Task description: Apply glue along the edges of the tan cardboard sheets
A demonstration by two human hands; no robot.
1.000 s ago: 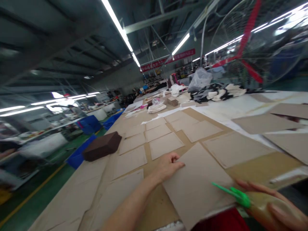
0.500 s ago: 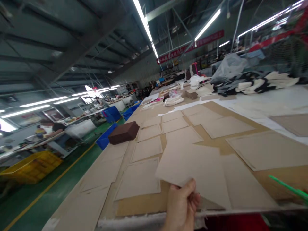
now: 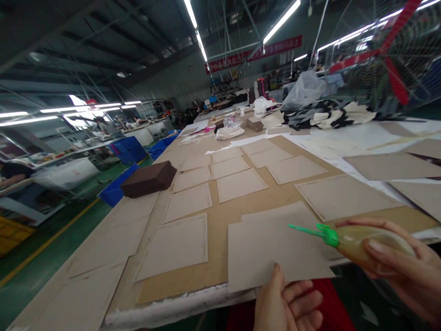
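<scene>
My left hand (image 3: 287, 303) holds a grey cardboard sheet (image 3: 272, 246) by its near edge, thumb on top and fingers underneath, at the front edge of the long table (image 3: 220, 216). My right hand (image 3: 403, 266) is wrapped round a soft yellowish squeeze bottle (image 3: 365, 241) with a green nozzle (image 3: 310, 230). The nozzle tip hovers just over the right part of the held sheet. Several similar sheets (image 3: 237, 184) lie in rows on the brown paper beyond.
A dark brown block (image 3: 149, 178) lies at the table's left edge. Blue bins (image 3: 127, 149) stand on the green floor to the left. Piled black-and-white fabric (image 3: 327, 117), a plastic bag (image 3: 303, 89) and a red-bladed fan (image 3: 389, 55) are at the far right.
The sheet, lifted and tilted half a second ago, has come down flat near the table's front edge. My right hand and the bottle have swung in over it from the right.
</scene>
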